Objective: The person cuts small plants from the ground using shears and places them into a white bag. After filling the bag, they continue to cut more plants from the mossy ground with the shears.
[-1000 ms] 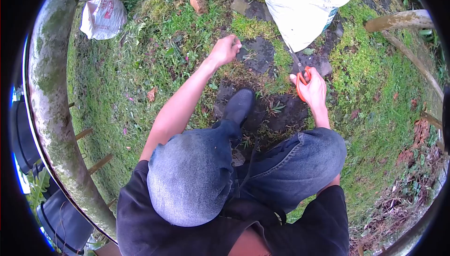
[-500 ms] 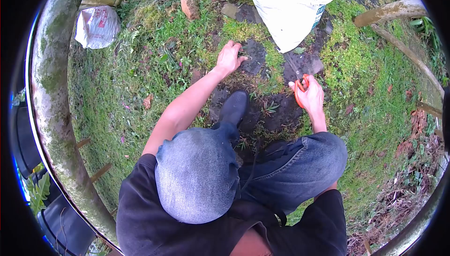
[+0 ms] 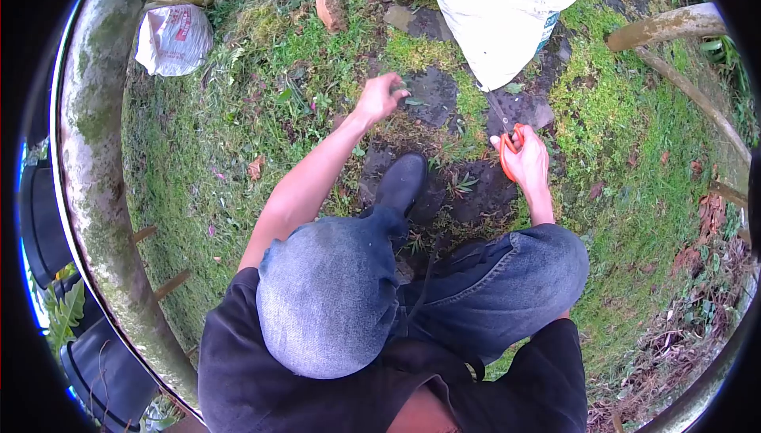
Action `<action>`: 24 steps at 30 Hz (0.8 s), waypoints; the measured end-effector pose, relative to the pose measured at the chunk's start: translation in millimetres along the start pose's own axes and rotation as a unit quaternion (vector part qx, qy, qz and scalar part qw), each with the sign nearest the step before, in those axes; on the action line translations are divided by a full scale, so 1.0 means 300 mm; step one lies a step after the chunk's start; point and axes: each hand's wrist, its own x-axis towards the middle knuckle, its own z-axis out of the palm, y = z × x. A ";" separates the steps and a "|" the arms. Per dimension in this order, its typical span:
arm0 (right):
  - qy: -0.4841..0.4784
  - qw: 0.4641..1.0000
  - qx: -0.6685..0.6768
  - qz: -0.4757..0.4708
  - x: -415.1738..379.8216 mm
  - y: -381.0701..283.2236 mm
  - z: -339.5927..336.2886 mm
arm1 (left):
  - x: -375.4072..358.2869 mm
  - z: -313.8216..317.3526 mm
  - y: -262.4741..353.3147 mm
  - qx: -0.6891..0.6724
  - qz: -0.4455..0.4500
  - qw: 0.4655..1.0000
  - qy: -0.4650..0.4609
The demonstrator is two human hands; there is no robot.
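My right hand (image 3: 527,160) is closed round the orange handles of a pair of scissors (image 3: 508,154). Their dark blades point up and away over a stone slab, with the tips close to the lower corner of a large white sack (image 3: 499,29). Over the left edge of a dark paving stone (image 3: 434,92), my left hand (image 3: 380,99) has its fingers curled in and the thumb drawn close. Small green bits show at those fingertips; what they pinch, I cannot tell. Moss and low weeds (image 3: 469,104) grow between the stones.
A smaller white bag (image 3: 176,41) lies at the upper left, near a reddish rock (image 3: 330,11). Wooden posts and rails (image 3: 666,25) surround the spot. My boot (image 3: 402,183) rests on the stones. Black pots (image 3: 111,373) stand beyond the left rail.
My left hand's fingers and thumb have drawn together, and the hand has shifted slightly. My right hand keeps its hold on the scissors in nearly the same place. The view has moved a little.
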 end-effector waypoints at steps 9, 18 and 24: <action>-0.002 1.000 0.016 0.003 -0.018 -0.009 0.007 | 0.006 0.067 0.010 0.133 0.136 0.979 -0.078; 0.040 0.999 0.021 0.026 -0.056 0.040 -0.044 | 0.032 0.032 0.033 0.079 0.126 0.987 -0.053; 0.072 0.997 0.009 0.013 -0.060 0.080 -0.097 | 0.050 -0.359 0.624 -0.092 0.126 0.987 0.041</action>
